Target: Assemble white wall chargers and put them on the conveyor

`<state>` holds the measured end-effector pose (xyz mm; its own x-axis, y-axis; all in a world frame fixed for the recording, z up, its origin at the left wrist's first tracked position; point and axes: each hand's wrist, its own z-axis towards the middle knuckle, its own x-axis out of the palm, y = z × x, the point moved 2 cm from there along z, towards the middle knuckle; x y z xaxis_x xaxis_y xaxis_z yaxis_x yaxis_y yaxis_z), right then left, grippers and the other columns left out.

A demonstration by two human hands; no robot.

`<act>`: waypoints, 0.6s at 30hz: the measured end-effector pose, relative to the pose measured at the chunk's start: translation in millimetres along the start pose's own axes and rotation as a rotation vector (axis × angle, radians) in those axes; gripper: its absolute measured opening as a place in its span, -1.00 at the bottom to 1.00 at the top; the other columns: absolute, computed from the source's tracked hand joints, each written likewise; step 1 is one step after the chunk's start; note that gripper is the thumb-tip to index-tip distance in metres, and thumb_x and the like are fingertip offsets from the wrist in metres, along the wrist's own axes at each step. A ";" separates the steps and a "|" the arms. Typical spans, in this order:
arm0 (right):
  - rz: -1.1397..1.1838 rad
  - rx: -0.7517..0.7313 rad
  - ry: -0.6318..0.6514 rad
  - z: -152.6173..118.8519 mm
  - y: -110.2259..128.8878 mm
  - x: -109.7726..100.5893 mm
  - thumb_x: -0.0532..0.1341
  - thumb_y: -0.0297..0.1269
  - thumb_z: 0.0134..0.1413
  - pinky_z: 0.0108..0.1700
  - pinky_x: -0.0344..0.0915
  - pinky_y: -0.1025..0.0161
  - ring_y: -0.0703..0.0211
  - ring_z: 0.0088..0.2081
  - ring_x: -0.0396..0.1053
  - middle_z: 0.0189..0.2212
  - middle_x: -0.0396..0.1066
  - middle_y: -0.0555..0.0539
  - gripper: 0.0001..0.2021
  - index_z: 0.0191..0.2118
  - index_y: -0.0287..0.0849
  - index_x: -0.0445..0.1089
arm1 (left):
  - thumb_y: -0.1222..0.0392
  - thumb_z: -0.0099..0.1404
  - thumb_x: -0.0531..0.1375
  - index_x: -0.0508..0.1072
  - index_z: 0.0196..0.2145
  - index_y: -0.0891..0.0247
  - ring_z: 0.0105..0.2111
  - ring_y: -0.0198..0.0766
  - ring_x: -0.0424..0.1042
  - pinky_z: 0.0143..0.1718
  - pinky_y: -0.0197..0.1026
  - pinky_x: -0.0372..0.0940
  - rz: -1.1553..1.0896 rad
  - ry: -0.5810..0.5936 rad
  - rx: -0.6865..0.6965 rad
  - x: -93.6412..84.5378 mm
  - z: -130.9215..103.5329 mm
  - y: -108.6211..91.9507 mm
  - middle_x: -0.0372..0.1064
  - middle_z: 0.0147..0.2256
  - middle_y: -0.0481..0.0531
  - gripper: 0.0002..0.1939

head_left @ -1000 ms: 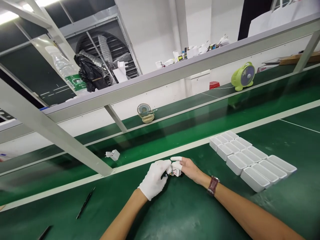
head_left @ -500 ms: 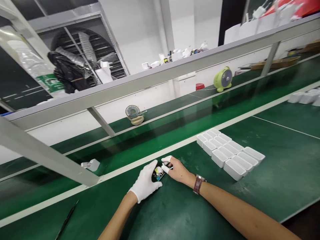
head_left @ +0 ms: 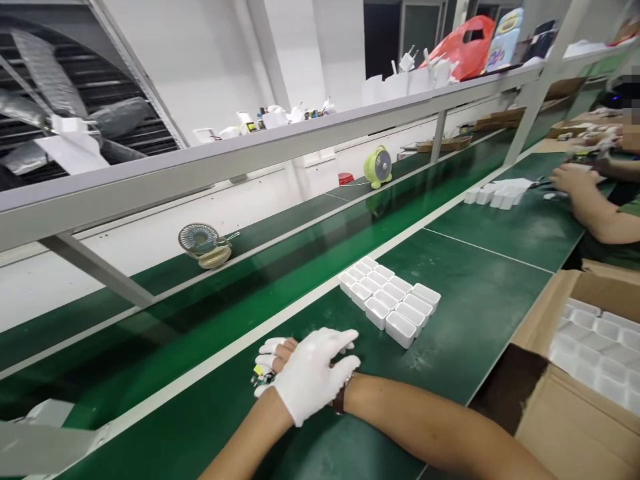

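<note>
My right hand [head_left: 287,353], with white finger covers on several fingertips, is closed on a small circuit board [head_left: 261,377] with a yellow part on it. My left hand [head_left: 315,373], in a white glove, crosses over my right hand and wrist and partly hides them. Its thumb and fingers are apart and point to the right, with nothing seen between them. To the right of both hands, rows of open white plastic cases [head_left: 401,325] stand close together on the green work surface [head_left: 450,293].
A cardboard box [head_left: 560,413] of white cases stands at the lower right. Farther up the bench, a co-worker's hands [head_left: 575,179] are near more white pieces [head_left: 500,192]. A beige fan [head_left: 205,245] and a green fan [head_left: 378,167] stand behind the belt [head_left: 280,280].
My left hand has left the circuit board and crossed over my right wrist toward the right. My right hand keeps the board. The view has turned right, showing the cardboard box and a co-worker.
</note>
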<state>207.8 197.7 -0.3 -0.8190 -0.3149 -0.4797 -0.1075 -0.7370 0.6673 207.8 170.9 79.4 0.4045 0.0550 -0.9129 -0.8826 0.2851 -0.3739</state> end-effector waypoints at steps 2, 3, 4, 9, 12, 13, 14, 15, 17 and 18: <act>-0.081 -0.074 0.059 0.5 2.1 1.5 0.36 -0.17 0.15 0.13 0.41 -0.05 -0.19 0.19 0.34 -0.04 0.52 -0.09 -0.62 0.09 0.08 0.47 | 0.13 0.29 0.24 0.55 -0.03 -0.01 -0.18 -0.02 0.53 -0.05 -0.03 0.39 0.012 0.063 0.088 16.0 21.0 -20.2 0.56 -0.23 0.04 -0.71; -0.101 -0.113 0.083 1.3 2.7 1.3 0.38 -0.19 0.11 0.20 0.36 -0.01 -0.15 0.22 0.32 0.01 0.50 -0.02 -0.59 0.10 0.12 0.46 | 0.10 0.31 0.22 0.53 -0.01 0.00 -0.22 -0.02 0.53 -0.09 -0.04 0.39 0.030 0.108 0.151 22.5 31.1 -29.5 0.56 -0.27 0.04 -0.70; -0.105 -0.144 0.102 2.3 3.1 0.5 0.40 -0.22 0.07 0.26 0.31 0.04 -0.11 0.23 0.31 0.06 0.48 0.04 -0.55 0.10 0.16 0.45 | 0.09 0.33 0.20 0.50 0.02 0.02 -0.25 -0.02 0.53 -0.14 -0.06 0.39 0.062 0.164 0.221 28.2 40.7 -38.1 0.55 -0.30 0.04 -0.69; -0.125 -0.206 0.176 5.2 6.9 -8.6 0.46 -0.31 -0.02 0.38 0.09 0.13 -0.01 0.28 0.25 0.20 0.37 0.08 -0.42 0.15 0.14 0.39 | -0.01 0.35 0.17 0.49 -0.04 0.16 -0.36 0.00 0.56 -0.36 -0.13 0.34 0.248 0.369 0.273 50.5 75.9 -64.5 0.56 -0.36 0.12 -0.69; -0.117 -0.186 0.205 3.6 8.8 -12.4 0.44 -0.24 0.04 0.39 0.01 0.17 0.01 0.31 0.19 0.24 0.34 -0.04 -0.47 0.15 -0.01 0.38 | -0.06 0.35 0.16 0.55 -0.25 0.20 -0.40 0.00 0.57 -0.43 -0.14 0.32 0.296 0.429 0.232 61.2 82.2 -71.0 0.56 -0.40 0.16 -0.70; -0.107 -0.181 0.213 2.8 8.4 -12.4 0.43 -0.22 0.07 0.38 0.00 0.17 0.01 0.31 0.19 0.25 0.33 -0.06 -0.50 0.14 -0.05 0.39 | -0.05 0.37 0.14 0.55 -0.32 0.22 -0.42 -0.02 0.56 -0.45 -0.14 0.31 0.301 0.428 0.236 62.9 81.3 -72.2 0.55 -0.42 0.17 -0.68; -0.092 -0.182 0.221 2.1 7.6 -11.6 0.41 -0.21 0.09 0.38 0.00 0.15 0.00 0.31 0.19 0.25 0.33 -0.06 -0.52 0.13 -0.08 0.39 | -0.02 0.40 0.11 0.55 -0.38 0.23 -0.43 -0.03 0.56 -0.45 -0.14 0.31 0.300 0.413 0.246 62.8 79.0 -72.9 0.55 -0.44 0.16 -0.66; -0.073 -0.189 0.225 1.4 6.5 -9.9 0.40 -0.21 0.10 0.37 0.02 0.12 -0.01 0.31 0.19 0.24 0.33 -0.06 -0.54 0.12 -0.10 0.39 | 0.02 0.42 0.08 0.54 -0.40 0.23 -0.44 -0.04 0.56 -0.44 -0.14 0.31 0.290 0.388 0.260 60.7 75.1 -72.9 0.54 -0.45 0.15 -0.63; -0.023 -0.200 0.227 0.2 4.1 -4.6 0.41 -0.20 0.06 0.35 0.07 0.09 -0.04 0.28 0.23 0.21 0.37 -0.07 -0.55 0.07 -0.11 0.43 | 0.01 0.44 0.05 0.55 -0.41 0.19 -0.41 -0.05 0.55 -0.36 -0.10 0.35 0.220 0.301 0.248 49.9 63.5 -70.1 0.54 -0.45 0.13 -0.61; 0.004 -0.194 0.219 -0.2 3.2 -1.6 0.43 -0.20 0.02 0.34 0.11 0.08 -0.06 0.26 0.26 0.18 0.40 -0.07 -0.57 0.03 -0.11 0.45 | -0.03 0.42 0.07 0.56 -0.40 0.15 -0.38 -0.04 0.55 -0.31 -0.07 0.37 0.165 0.239 0.199 41.1 56.0 -66.4 0.55 -0.44 0.12 -0.63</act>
<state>208.9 195.7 2.6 -0.6757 -0.4242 -0.6029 0.0224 -0.8293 0.5583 296.4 207.9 75.9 0.1722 -0.1025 -0.9797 -0.8577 0.4736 -0.2004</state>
